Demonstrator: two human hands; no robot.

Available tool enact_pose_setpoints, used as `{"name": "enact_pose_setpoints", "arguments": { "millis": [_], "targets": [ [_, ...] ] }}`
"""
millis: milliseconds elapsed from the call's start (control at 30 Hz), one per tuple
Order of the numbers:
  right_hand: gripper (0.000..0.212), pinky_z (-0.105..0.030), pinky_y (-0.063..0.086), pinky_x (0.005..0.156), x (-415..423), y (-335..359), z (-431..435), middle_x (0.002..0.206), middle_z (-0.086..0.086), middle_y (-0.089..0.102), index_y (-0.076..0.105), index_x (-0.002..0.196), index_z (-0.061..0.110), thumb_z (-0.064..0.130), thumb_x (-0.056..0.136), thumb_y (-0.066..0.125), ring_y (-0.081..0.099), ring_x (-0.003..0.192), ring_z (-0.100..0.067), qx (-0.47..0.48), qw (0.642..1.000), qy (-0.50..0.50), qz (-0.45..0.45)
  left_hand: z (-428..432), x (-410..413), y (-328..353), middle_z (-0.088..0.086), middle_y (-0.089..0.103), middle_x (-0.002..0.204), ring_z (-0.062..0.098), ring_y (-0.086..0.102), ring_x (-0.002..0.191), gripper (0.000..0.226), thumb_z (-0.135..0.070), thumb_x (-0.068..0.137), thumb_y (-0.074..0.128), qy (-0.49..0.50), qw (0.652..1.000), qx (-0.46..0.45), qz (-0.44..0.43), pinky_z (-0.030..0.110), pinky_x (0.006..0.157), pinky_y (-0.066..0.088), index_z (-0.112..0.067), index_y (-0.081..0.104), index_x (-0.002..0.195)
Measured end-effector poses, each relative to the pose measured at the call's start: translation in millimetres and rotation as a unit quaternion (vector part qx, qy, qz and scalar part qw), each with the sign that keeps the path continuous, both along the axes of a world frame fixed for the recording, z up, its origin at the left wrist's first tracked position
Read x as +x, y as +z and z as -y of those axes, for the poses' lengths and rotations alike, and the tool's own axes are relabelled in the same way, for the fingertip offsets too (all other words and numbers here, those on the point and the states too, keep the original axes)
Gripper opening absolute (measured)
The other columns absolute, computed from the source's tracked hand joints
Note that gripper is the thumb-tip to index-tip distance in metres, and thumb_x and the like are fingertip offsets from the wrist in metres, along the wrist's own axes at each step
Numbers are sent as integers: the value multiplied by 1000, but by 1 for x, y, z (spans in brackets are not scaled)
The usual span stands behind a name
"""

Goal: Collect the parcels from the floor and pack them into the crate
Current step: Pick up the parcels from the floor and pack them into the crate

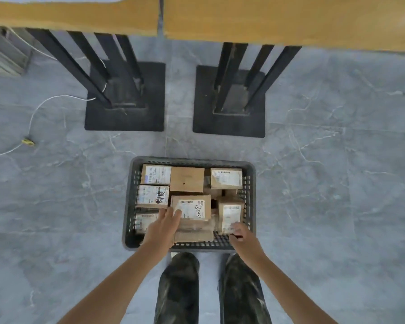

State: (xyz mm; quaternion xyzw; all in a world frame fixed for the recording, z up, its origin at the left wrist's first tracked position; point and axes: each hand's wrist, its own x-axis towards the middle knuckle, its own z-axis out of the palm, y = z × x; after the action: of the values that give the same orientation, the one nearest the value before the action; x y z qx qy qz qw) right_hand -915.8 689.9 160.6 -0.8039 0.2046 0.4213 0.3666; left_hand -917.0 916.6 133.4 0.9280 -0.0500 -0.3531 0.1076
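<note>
Above the legs [178, 288], the left hand [164, 226] lies flat on the middle parcel [193, 208] in the crate [131, 206]; whether the right hand [240, 232] is holding anything I cannot tell; packing step, next likely pressing that parcel level

Matt plastic crate [192, 160], brown cardboard parcels [187, 180], white paper labels [226, 178], smooth grey floor [337, 206], matt black metal bench legs [124, 120], my cloth trousers [178, 288]

The person wore dark trousers [178, 291] mottled black and grey-green like camouflage; the forearms [117, 284] ran bare to the left hand [161, 226] and right hand [240, 233].
</note>
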Motion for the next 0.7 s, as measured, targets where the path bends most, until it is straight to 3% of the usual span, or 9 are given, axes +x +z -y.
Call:
{"name": "enact_pose_setpoints", "arguments": {
  "millis": [133, 300, 400, 567, 700],
  "targets": [
    [28, -25, 51, 93, -32, -72, 9, 121, 0, 61, 51, 125, 17, 13, 97, 47, 57, 114, -13, 1, 1000, -22, 0, 12, -20, -91, 6, 31, 137, 20, 39, 122, 59, -13, 83, 63, -11, 999, 36, 10, 27, 77, 56, -19, 29, 130],
    [25, -8, 44, 80, -36, -137, 26, 109, 6, 61, 56, 118, 17, 9, 96, 46, 58, 108, -9, -21, 999, 27, 38, 26, -38, -169, 6, 25, 145, 22, 28, 136, 64, -30, 82, 66, -27, 999, 4, -24, 36, 98, 49, -19, 31, 135],
    [27, -20, 49, 90, -19, -164, 34, 117, -1, 60, 55, 121, 12, 9, 96, 47, 57, 111, -13, -53, 989, 102, 95, 28, -47, -190, 1, 32, 141, 17, 32, 134, 53, -42, 84, 60, -18, 1000, 7, -17, 37, 107, 39, -18, 41, 128],
    [46, -26, 51, 89, 28, -201, 43, 137, -5, 43, 41, 136, 15, 7, 92, 52, 51, 115, -16, -117, 946, 247, 175, 24, -50, -209, 1, 42, 139, 18, 41, 129, 53, -19, 80, 68, -10, 999, 40, -1, 35, 97, 46, -17, 44, 127],
    [70, -39, 45, 103, 57, -235, 40, 146, -12, 32, 27, 144, 17, 11, 85, 64, 36, 134, -29, -180, 894, 387, 138, 22, -42, -220, 0, 58, 113, 16, 58, 95, 31, -11, 82, 65, 90, 993, 75, 9, 31, 77, 50, -15, 50, 108]
  ]
}}
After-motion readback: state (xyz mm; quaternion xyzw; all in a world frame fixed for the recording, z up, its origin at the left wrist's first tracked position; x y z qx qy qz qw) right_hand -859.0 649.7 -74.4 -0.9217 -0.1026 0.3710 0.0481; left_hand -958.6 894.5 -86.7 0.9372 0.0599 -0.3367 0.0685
